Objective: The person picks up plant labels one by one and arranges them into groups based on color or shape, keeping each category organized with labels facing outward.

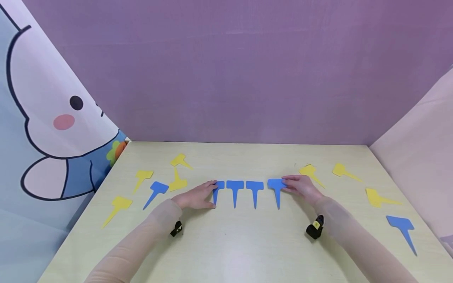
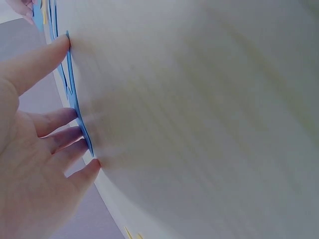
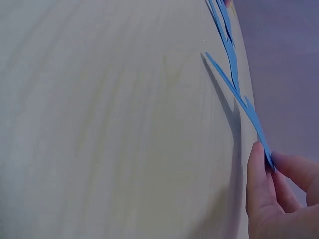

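A row of blue T-shaped plant labels lies across the table, with stems pointing toward me. My left hand point(image 1: 197, 195) rests over the leftmost label point(image 1: 220, 185), its fingers spread and straight along it, thumb by the stem's tip. In the left wrist view the fingertips point(image 2: 75, 113) touch that blue label's edge. Two more blue labels point(image 1: 235, 188) point(image 1: 255, 189) lie side by side in the middle. At the right end, my right hand point(image 1: 302, 188) pinches a blue label point(image 1: 277, 188) by its head's corner; the right wrist view shows this label point(image 3: 254, 119) tilted above its shadow.
Yellow plant labels point(image 1: 143, 177) point(image 1: 118, 205) and a blue one point(image 1: 155, 192) lie scattered at left. More yellow labels point(image 1: 340, 170) point(image 1: 375, 197) and another blue one point(image 1: 401, 224) lie at right. A purple backdrop point(image 1: 226, 78) stands behind the table point(image 1: 226, 251).
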Demonstrator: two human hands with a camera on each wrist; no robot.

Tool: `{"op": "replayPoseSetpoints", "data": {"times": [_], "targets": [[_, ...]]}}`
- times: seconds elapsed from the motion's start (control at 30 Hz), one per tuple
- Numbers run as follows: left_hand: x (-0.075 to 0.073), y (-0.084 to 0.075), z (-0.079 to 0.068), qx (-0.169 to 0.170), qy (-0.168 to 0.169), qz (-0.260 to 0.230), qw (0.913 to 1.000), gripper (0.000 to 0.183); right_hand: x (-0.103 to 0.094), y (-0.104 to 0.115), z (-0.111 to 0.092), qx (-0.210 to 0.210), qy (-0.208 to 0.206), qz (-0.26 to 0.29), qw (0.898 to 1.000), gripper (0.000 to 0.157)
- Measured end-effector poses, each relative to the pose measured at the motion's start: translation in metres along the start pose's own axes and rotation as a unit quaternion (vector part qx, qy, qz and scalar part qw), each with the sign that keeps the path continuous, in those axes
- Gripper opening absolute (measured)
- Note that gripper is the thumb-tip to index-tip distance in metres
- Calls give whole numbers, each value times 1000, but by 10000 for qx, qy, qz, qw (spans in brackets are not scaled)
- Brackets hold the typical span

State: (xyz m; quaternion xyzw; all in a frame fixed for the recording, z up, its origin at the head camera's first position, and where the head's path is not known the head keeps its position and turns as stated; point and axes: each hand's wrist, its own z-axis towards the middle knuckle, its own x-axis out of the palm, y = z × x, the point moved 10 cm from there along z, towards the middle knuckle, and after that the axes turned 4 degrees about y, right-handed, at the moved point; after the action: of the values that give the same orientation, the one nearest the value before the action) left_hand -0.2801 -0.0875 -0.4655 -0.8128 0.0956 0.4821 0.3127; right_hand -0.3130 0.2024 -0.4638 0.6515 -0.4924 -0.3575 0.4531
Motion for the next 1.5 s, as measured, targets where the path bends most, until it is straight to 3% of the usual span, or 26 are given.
{"op": "replayPoseSetpoints", "data": {"times": [0.37, 0.63, 0.8, 0.97, 1.1, 1.27, 1.5], "targets": [[-1, 0, -1, -36, -18, -81, 10000, 73, 4, -1, 5, 43, -56, -38, 10000, 41], [-1, -3, -2, 140, -9, -216, 9997, 74, 6, 3, 6, 26, -349, -928, 9951, 36], [-2, -4, -3, 195, -25, -185, 9996, 75, 7, 7, 7, -337, -483, -1530, 9865, 30], [0, 0, 0, 78, -11, -78, 9999, 73, 12, 18, 4, -815, -292, -1904, 9779, 27], [-1, 0, 0, 49, -16, -20, 10000, 73, 11, 19, 5, -716, -528, -2410, 9664, 24], [-1, 0, -1, 32, 6, -38, 10000, 73, 11, 22, 6, -796, -710, -3125, 9439, 22], [-3, -3, -1, 57, 5, -28, 10000, 72, 13, 25, 5, -932, -773, -3375, 9335, 22]]}}
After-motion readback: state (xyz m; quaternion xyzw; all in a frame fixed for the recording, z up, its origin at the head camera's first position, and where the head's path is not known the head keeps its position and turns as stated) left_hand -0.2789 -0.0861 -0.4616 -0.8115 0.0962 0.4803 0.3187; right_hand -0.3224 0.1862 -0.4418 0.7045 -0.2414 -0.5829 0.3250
